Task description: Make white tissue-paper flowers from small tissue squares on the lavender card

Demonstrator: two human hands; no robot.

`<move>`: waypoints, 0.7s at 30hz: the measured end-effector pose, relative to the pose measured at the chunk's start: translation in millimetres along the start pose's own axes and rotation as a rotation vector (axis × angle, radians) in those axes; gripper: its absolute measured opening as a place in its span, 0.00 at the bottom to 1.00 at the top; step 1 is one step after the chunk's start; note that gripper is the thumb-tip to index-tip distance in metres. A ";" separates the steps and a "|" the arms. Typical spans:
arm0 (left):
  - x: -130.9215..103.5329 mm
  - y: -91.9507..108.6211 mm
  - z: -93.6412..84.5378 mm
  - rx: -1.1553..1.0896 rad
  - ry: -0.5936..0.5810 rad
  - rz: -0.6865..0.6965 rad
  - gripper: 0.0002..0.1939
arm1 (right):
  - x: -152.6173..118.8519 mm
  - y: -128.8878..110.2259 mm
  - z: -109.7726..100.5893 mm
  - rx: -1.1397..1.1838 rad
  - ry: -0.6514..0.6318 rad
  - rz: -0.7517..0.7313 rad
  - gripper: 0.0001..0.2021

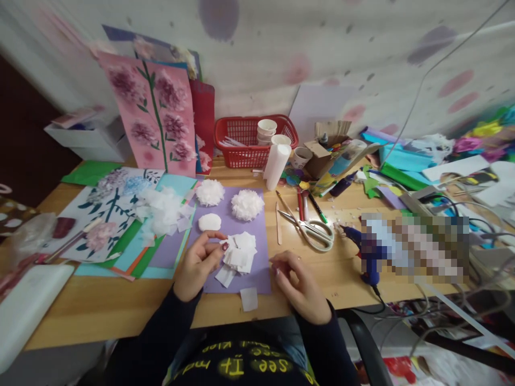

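A loose pile of small white paper squares (241, 249) lies on a purple sheet (257, 279). At the pile's left edge, my left hand (200, 262) pinches a square between thumb and forefinger. My right hand (301, 287) rests by the sheet's lower right edge, fingers loosely bent and apart, with nothing visible in them. One single white square (249, 299) overlaps the sheet's front edge. Farther up the sheet are two ruffled white paper flowers, one on the left (210, 192) and one on the right (247, 205), plus a flat white oval piece (210, 222).
Scissors (317, 234), a pencil (286, 203) and a wooden stick (279, 225) lie right of the sheet, before a blue glue gun (368, 254). A white roll (277, 167) stands near a red basket (245, 156). Crumpled white tissue (161, 209) covers papers at left.
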State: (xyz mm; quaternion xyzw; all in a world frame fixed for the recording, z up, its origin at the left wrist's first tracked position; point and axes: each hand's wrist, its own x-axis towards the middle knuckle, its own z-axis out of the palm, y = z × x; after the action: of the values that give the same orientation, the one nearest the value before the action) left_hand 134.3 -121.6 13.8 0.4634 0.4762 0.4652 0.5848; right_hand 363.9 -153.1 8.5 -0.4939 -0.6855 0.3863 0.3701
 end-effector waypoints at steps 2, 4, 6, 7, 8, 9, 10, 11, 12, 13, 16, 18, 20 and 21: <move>-3.9 0.8 -6.4 0.173 -0.006 0.011 0.08 | -1.2 -3.3 -2.1 -0.153 -0.094 0.002 0.05; -8.0 1.1 -10.0 0.321 -0.031 0.028 0.07 | -1.7 -6.9 3.0 -0.265 -0.169 -0.002 0.09; -10.9 0.7 -12.0 0.413 -0.058 0.039 0.07 | -2.2 -8.7 12.2 -0.354 -0.223 -0.012 0.13; -11.7 0.4 -12.7 0.440 -0.064 0.042 0.07 | -2.5 -8.6 16.8 -0.389 -0.250 -0.020 0.13; -12.1 0.0 -13.1 0.455 -0.058 0.045 0.08 | -2.9 -7.8 20.8 -0.414 -0.273 -0.029 0.10; -12.3 -0.4 -13.2 0.460 -0.046 0.049 0.08 | -3.3 -6.5 23.6 -0.423 -0.289 -0.036 0.08; -12.2 -0.6 -12.7 0.459 -0.032 0.051 0.08 | -3.7 -4.7 25.1 -0.410 -0.294 -0.044 0.06; -12.2 -0.5 -11.6 0.450 -0.025 0.048 0.08 | -4.1 -2.8 25.3 -0.371 -0.281 -0.048 0.06; -12.1 -0.2 -9.5 0.439 -0.031 0.040 0.08 | -4.3 -1.0 24.4 -0.316 -0.251 -0.045 0.07; -12.1 0.6 -6.4 0.430 -0.053 0.028 0.09 | -4.3 0.4 22.9 -0.252 -0.210 -0.036 0.07; -12.9 4.4 8.6 0.420 -0.180 0.003 0.14 | -2.9 0.6 17.6 -0.080 -0.096 0.004 0.09; -13.7 7.1 20.2 0.426 -0.243 0.006 0.13 | -0.7 -2.9 15.9 -0.021 -0.064 0.016 0.10; -14.2 8.8 29.3 0.421 -0.265 0.001 0.08 | 1.8 -7.9 15.7 0.010 -0.044 0.013 0.11; -14.3 9.0 32.0 0.412 -0.267 -0.007 0.07 | 2.8 -10.4 16.0 0.023 -0.038 0.010 0.11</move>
State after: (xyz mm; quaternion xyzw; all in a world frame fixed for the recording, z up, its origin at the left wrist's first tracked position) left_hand 163.4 -137.6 28.2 0.6286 0.4814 0.2908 0.5372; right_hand 344.9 -155.3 11.3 -0.4855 -0.6854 0.4053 0.3610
